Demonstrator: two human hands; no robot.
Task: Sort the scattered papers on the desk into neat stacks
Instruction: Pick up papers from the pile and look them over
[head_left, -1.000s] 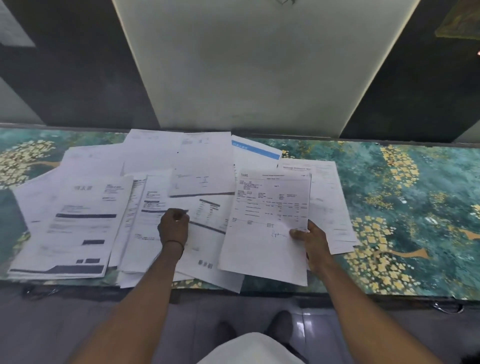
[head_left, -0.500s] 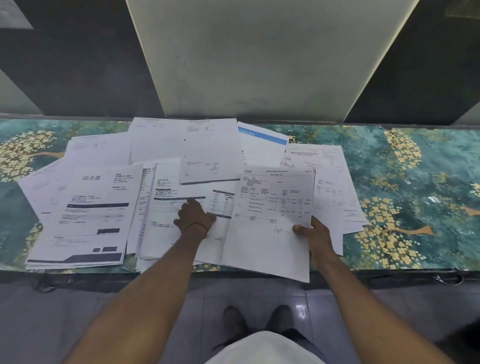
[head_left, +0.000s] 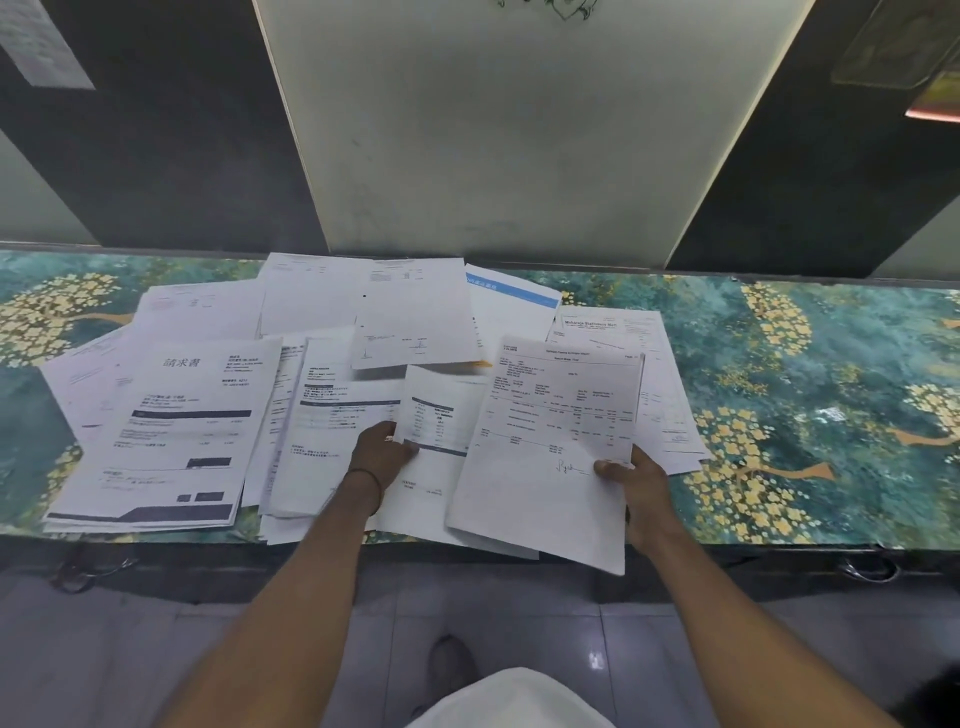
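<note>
Several white printed papers lie scattered and overlapping on the green and gold patterned desk (head_left: 810, 395). My right hand (head_left: 636, 486) grips a signed report sheet (head_left: 550, 441) by its right edge, with its near end past the desk's front edge. My left hand (head_left: 382, 449) pinches the left edge of a sheet with a dark table band (head_left: 441, 431) in the middle of the spread. A large invoice with bold black bars (head_left: 176, 431) tops a pile at the left. A stationery bill (head_left: 618, 332) lies behind the held report.
More sheets fan out at the back, one with a blue header (head_left: 511, 296). A pale wall panel (head_left: 519, 130) rises behind the desk between dark panels. Bare desk surface shows to the right. My shoes (head_left: 452, 665) stand on the tiled floor below.
My left hand has shifted right from the middle sheets and taken hold of the edge of the table-band sheet, lifting it. My right hand keeps its hold on the report.
</note>
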